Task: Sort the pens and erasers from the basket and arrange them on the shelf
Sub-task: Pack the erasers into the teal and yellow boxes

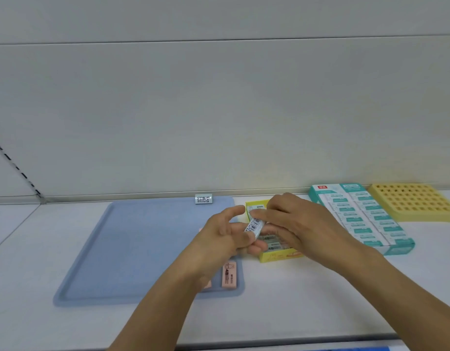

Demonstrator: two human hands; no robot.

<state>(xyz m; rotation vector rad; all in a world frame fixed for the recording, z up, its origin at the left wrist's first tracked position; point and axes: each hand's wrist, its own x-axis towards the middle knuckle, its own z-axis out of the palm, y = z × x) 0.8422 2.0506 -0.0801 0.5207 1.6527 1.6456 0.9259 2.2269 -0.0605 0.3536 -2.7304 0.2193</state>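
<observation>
A small white eraser [255, 226] with a barcode label is held between both hands above the yellow eraser box [279, 255]. My left hand [226, 239] cradles its lower end with curled fingers. My right hand [292, 224] pinches its upper end. Inside the yellow box lie several wrapped erasers, partly hidden by my hands. A pink eraser [229, 274] lies on the blue tray [132, 249] near its front right corner; another pink one shows beside my left wrist. A grey-wrapped eraser [203, 199] stands at the tray's back edge.
A teal box [360, 216] filled with rows of white-and-teal erasers sits right of the yellow box. A yellow holder with a grid of holes [416, 201] stands at the far right. All rest on a white shelf [294, 300] against a pale back wall.
</observation>
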